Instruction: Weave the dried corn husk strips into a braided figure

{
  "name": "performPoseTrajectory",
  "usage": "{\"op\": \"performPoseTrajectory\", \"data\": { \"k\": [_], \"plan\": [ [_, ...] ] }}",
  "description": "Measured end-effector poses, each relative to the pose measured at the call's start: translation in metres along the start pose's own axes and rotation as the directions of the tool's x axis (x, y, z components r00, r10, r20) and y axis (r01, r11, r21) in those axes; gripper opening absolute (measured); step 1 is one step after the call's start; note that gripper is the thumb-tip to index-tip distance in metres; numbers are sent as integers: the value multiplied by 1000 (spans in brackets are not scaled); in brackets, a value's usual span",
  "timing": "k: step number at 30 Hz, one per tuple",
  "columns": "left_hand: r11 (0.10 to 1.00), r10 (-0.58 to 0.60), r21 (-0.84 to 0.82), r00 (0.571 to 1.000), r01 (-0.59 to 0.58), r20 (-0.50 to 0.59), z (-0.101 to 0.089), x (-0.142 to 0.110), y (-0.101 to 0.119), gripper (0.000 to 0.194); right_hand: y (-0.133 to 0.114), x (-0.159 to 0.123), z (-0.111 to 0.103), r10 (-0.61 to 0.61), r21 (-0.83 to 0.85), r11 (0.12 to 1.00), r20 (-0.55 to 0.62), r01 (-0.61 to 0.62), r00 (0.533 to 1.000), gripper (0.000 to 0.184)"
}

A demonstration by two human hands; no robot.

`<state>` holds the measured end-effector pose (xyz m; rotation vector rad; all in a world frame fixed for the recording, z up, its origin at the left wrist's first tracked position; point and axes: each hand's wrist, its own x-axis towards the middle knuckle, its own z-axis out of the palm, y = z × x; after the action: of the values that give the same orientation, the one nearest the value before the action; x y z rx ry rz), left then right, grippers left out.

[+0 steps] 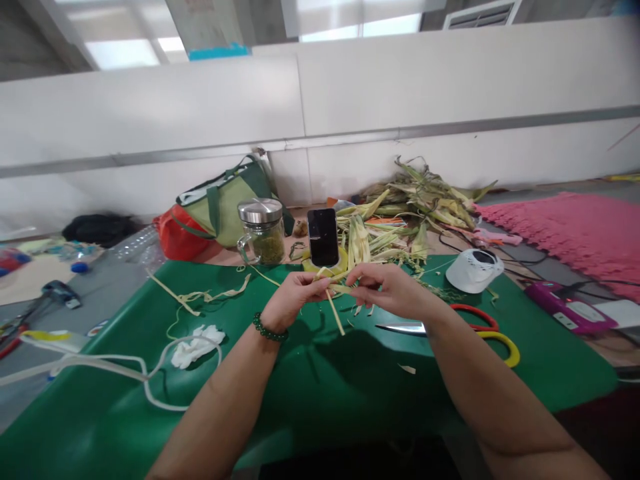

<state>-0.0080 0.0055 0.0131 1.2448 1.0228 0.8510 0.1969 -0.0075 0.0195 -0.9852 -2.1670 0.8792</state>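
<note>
Both my hands meet above the middle of a green mat (pixel 320 400), pinching pale yellow-green corn husk strips (pixel 335 313). My left hand (pixel 297 297), with a green bead bracelet (pixel 270 328) at the wrist, grips the strips near their crossing. My right hand (pixel 387 290) pinches the husk just to the right of it. One narrow strip hangs down between the hands, and others stick out to the left and up. Scissors (pixel 493 333) with red and yellow handles lie under my right forearm, which hides part of them.
Behind my hands stands a phone (pixel 323 237) on a yellow base. A lidded glass jar (pixel 263 233) and a green bag (pixel 225 207) are to its left. Husks (pixel 425 193) are piled at the back right. A white object (pixel 475 270), crumpled tissue (pixel 197 347) and white cable (pixel 125 360) lie about.
</note>
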Motion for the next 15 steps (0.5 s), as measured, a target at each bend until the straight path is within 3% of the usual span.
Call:
{"op": "performPoseTrajectory", "data": {
  "k": [4, 7, 12, 15],
  "plan": [
    [999, -32, -7, 997, 33, 76, -1, 0, -1, 31, 5, 1, -5, 29, 204, 978, 25, -34, 999, 24],
    [1000, -20, 3, 998, 20, 58, -1, 1, -3, 32, 5, 2, -7, 28, 296, 954, 60, -45, 998, 24],
    [1000, 20, -4, 999, -19, 34, 0, 3, -6, 33, -4, 0, -9, -83, 466, 884, 223, -32, 971, 25],
    [1000, 5, -22, 998, -4, 56, 0, 3, -4, 31, -4, 1, -7, -153, 578, 816, 202, 9, 967, 25]
  ]
}}
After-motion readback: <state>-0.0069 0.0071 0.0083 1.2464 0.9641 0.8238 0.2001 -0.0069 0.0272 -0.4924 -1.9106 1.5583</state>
